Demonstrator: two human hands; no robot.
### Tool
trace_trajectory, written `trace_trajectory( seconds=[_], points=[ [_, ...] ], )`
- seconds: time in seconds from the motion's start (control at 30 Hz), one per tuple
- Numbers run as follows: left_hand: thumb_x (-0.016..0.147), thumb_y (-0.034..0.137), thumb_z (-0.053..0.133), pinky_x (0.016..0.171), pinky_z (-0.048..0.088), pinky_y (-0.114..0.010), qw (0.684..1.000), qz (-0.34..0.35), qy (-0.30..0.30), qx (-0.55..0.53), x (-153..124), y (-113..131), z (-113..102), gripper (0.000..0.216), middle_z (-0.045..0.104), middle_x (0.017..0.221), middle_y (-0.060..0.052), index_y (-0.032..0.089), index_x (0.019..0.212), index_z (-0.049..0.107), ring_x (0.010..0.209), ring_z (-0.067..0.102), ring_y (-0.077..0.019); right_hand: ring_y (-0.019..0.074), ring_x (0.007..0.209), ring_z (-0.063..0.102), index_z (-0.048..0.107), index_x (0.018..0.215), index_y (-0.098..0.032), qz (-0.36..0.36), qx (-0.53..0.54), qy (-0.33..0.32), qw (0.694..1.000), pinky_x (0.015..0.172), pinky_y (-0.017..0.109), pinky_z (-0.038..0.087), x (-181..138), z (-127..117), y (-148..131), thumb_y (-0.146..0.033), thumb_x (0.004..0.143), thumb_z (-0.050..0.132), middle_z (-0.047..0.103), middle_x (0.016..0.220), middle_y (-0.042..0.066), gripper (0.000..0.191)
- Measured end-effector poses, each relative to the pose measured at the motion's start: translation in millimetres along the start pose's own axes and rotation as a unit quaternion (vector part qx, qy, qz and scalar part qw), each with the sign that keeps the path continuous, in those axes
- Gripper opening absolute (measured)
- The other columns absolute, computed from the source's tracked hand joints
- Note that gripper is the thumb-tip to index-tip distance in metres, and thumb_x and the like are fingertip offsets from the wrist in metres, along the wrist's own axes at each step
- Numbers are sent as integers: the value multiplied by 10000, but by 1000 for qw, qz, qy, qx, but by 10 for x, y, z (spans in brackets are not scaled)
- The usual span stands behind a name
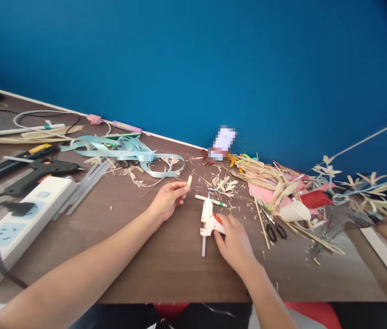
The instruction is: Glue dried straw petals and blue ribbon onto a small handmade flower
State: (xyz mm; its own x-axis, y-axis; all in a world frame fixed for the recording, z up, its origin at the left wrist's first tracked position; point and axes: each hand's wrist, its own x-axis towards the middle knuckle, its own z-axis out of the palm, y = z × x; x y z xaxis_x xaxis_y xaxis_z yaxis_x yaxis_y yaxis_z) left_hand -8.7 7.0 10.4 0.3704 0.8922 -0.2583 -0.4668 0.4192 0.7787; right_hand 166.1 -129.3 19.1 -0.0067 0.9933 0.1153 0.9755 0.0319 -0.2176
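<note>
Black glue gun (pixel 39 171), white power strip (pixel 18 226), pale blue ribbon (pixel 128 153), black-handled scissors (pixel 273 226) on brown table (pixel 152 265).

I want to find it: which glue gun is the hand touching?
The white glue gun, under the right hand mid-table. The black glue gun lies untouched at far left by the power strip.

No readable text, label, brand or number appeared anywhere; one small object by the tabletop's far edge was pixelated.
</note>
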Motion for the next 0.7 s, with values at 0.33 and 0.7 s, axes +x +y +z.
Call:
trace_trajectory(
  seconds=[0.33, 0.7],
  points=[
    [523, 170, 739, 394, 314, -135, 992, 84, 36, -86, 22, 253, -54, 225, 586, 621, 15, 146, 719, 631, 466, 441, -31, 227, 877, 491, 474, 1152, -190, 3, 13, 16, 1000, 763, 361, 416, 29, 90, -6, -229, 793, 478, 530, 944, 84, 361],
    [529, 195, 740, 389, 305, -147, 996, 70, 26, -49, -5, 190, -41, 230, 583, 635, 9, 138, 719, 626, 457, 417, -32, 174, 721, 531, 573, 755, -184, 105, 64, 116, 986, 697, 308, 426, 103, -292, 523, -217, 775, 473, 551, 747, 34, 108]
  ],
)
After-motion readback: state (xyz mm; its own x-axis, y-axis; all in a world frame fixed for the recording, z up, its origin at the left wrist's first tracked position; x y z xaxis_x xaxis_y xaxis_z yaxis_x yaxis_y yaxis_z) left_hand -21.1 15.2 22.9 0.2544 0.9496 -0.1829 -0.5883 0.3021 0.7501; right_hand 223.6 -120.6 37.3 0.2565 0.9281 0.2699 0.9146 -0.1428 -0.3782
